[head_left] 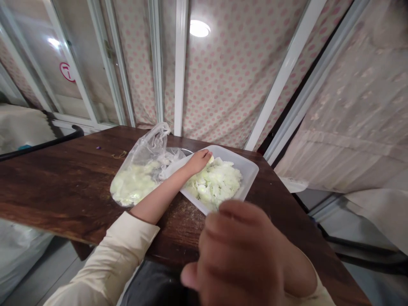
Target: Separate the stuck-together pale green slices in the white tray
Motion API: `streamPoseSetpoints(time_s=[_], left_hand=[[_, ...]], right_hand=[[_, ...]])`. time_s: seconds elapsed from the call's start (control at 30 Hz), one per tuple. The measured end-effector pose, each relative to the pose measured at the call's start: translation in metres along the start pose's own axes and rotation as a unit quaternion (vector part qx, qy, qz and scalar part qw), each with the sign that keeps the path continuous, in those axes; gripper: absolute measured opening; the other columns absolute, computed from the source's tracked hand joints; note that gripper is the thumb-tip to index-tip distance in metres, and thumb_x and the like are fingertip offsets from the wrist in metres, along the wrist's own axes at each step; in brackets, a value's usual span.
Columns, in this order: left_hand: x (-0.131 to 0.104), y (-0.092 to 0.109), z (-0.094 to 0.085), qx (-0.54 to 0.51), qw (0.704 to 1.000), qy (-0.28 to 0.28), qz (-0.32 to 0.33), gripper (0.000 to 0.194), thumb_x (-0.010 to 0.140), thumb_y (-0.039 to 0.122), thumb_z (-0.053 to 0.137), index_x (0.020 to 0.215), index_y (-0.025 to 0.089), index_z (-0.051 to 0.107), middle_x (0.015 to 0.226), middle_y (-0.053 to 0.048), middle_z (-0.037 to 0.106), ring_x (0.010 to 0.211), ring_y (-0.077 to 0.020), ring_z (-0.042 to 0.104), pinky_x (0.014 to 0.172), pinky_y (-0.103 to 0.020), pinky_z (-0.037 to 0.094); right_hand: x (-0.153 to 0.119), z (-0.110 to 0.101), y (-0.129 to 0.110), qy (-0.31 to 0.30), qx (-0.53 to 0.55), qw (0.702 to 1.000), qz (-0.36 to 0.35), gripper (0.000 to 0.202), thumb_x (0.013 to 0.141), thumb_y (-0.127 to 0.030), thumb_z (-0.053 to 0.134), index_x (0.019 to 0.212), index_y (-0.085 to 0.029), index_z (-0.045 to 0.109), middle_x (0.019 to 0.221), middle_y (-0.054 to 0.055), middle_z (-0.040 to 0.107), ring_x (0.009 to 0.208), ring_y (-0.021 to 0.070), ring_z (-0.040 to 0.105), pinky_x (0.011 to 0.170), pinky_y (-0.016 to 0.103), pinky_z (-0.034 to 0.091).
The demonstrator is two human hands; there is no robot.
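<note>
Left hand [200,161] in at the tray [251,171], fingers bent downward over its left side, a pale piece [211,159] right at the fingertips. Gripped or only touched? Can't tell from here! Right hand [237,255] big and blurred, close to the camera on the near side of the tray, fingers curled in like a fist, thumb out to the left; whether there's anything inside, no telling.

Beneath the left hand, the pale green and white pieces [219,180] lie heaped in the tray, right across its middle. And just left of the tray, the clear plastic bag [135,180], more pale green pieces bunched in its lower part, its crumpled top standing up. A curved metal rim [186,151] peeks out behind the tray's left side, mostly hidden.

Under the tray, the dark wooden table [63,182], fine crumbs scattered on the near side. Beyond the tray, white-framed panes and the pink-dotted curtain [223,85], with a bright round light [199,28] showing high above.
</note>
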State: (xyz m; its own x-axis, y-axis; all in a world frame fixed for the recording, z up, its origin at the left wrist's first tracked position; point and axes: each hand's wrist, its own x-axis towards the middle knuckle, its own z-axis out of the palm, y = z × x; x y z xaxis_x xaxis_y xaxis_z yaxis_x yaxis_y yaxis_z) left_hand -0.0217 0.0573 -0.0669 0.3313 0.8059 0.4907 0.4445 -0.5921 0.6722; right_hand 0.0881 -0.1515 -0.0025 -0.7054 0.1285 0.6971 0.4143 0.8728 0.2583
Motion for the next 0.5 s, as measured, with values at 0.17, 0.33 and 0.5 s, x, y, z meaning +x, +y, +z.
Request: streamPoseSetpoints(time_s=[0.17,0.33,0.5], left_hand=[[0.000,0.007,-0.003,-0.086,0.996,0.017,0.031,0.032,0.084,0.037,0.033,0.059,0.017,0.039,0.054,0.003,0.041,0.055,-0.0099,0.040,0.056,-0.024,0.032],[0.000,0.004,0.000,-0.088,0.996,0.027,-0.001,0.036,0.084,0.042,0.030,0.060,0.017,0.038,0.051,0.004,0.043,0.051,-0.0094,0.041,0.055,-0.024,0.032],[-0.001,0.003,0.001,-0.112,0.994,-0.010,0.004,0.033,0.085,0.043,0.030,0.066,0.017,0.040,0.053,0.004,0.044,0.050,-0.0087,0.042,0.054,-0.023,0.033]], right_hand=[[-0.001,0.049,0.104,0.081,0.032,0.978,0.188,0.026,0.084,-0.032,0.038,0.061,-0.020,0.041,0.059,0.000,0.044,0.061,0.0127,0.042,0.060,0.029,0.033],[-0.039,0.115,0.178,0.122,0.248,0.829,0.486,0.043,0.083,-0.054,0.023,0.065,-0.020,0.041,0.057,-0.001,0.044,0.053,0.0114,0.043,0.050,0.024,0.033],[-0.049,0.127,0.181,0.093,0.339,0.805,0.478,0.043,0.075,-0.060,0.038,0.069,-0.019,0.047,0.059,-0.001,0.047,0.054,0.0105,0.046,0.050,0.023,0.036]])
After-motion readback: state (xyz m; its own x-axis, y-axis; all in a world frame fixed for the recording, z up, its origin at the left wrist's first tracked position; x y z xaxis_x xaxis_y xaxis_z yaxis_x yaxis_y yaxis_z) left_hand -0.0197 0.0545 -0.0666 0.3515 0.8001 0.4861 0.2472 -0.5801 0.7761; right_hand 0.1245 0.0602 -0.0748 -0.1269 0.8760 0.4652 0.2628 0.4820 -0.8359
